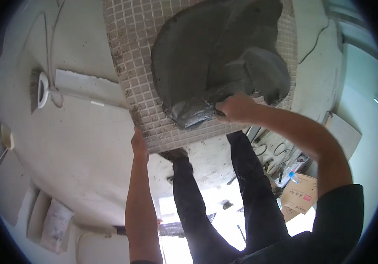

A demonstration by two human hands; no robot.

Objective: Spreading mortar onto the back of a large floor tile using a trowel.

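Note:
A large tile stands in front of me with its grid-ribbed back toward me. Thick grey mortar covers much of that back, and its surface is smeared and wet. My right hand is closed at the mortar's lower edge on a trowel. Mortar coats the trowel's blade, and my fingers hide most of its handle. At the tile's lower left edge, my left hand grips the rim, with part of its fingers out of sight behind it.
A broom lies on the pale floor at left, beside a white strip. My legs stand below the tile. A cardboard box, a plastic bottle and cables are at lower right. A stained bag sits at lower left.

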